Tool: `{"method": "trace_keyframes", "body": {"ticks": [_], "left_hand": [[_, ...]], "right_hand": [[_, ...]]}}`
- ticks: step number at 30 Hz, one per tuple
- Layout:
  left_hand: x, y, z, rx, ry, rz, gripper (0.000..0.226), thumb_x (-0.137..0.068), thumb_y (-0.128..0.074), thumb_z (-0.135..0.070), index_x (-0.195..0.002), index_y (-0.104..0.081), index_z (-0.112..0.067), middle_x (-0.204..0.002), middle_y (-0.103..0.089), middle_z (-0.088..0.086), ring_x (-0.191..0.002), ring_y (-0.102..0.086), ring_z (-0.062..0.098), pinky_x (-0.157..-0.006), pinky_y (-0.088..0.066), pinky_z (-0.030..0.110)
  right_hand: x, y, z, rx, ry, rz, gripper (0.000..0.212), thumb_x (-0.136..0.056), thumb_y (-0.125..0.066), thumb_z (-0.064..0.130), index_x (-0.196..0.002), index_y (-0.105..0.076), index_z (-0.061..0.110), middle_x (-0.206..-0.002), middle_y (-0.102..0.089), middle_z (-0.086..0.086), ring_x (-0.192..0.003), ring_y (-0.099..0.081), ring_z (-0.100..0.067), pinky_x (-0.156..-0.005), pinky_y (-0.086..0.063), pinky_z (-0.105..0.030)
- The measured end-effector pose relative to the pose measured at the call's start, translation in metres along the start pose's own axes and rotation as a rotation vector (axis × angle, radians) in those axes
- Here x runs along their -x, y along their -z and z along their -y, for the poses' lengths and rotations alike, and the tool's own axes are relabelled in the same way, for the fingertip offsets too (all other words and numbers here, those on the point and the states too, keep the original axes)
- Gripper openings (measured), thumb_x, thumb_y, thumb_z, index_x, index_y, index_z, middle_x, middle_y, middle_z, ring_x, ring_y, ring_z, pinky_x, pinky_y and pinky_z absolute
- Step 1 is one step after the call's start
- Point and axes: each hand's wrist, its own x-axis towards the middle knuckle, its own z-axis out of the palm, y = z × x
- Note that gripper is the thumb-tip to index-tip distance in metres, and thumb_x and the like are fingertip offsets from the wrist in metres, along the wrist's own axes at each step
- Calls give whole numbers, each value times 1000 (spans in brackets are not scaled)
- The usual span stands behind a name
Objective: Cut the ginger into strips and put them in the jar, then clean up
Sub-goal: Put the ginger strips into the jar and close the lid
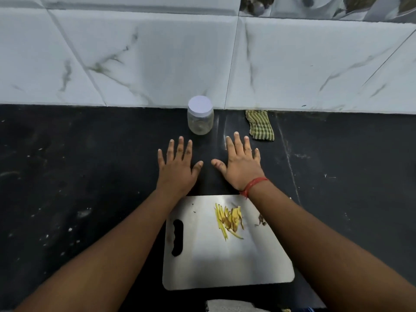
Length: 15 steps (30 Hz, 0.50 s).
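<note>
Head cam: I had left hand (177, 170) & right hand (242, 165) flat, empty, on worktop (90, 176). Ginger strips (227, 218) cut; next, uncap jar (200, 118), load.

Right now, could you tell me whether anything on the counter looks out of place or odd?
Yes: the ginger strips lie on the board while the jar stands lidded and looks empty. Brown peel scraps sit at the board's right edge. Both hands lie flat on the counter, holding nothing.
</note>
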Motion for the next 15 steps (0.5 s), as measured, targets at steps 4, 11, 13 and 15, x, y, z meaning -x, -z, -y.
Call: {"method": "trace_keyframes", "body": {"ticks": [4, 11, 13, 15], "left_hand": [[-39, 13, 12, 84, 39, 10, 81, -100, -21, -65, -163, 3, -20, -171, 8, 4, -157, 12, 26, -124, 6, 59], [-106, 17, 15, 289, 99, 40, 98, -96, -49, -62, -163, 5, -15, -172, 6, 1, -158, 5, 23, -126, -2, 55], [-118, 18, 13, 363, 110, 58, 104, -93, -58, -60, -163, 3, -14, -172, 3, 2, -158, 1, 23, -125, -4, 55], [-128, 17, 11, 447, 115, 70, 109, -87, -65, -61, -164, -3, -16, -172, -6, 2, -157, -7, 25, -125, -8, 57]], "right_hand": [[-47, 11, 15, -37, -25, 13, 93, -84, -15, 80, -156, 0, 24, -164, 10, 0, -150, 10, -28, -118, -7, -60], [-114, 30, 33, -376, -87, 38, 87, -91, -46, 60, -155, -8, 17, -163, -7, -3, -150, -3, -27, -120, -13, -53], [-125, 34, 35, -548, -60, 50, 84, -89, -58, 41, -154, -14, 11, -159, -20, -10, -147, -17, -28, -119, -20, -42], [-126, 39, 39, -747, -50, 74, 75, -86, -62, 19, -150, -24, 9, -148, -36, -8, -137, -36, -23, -107, -32, -27]]}}
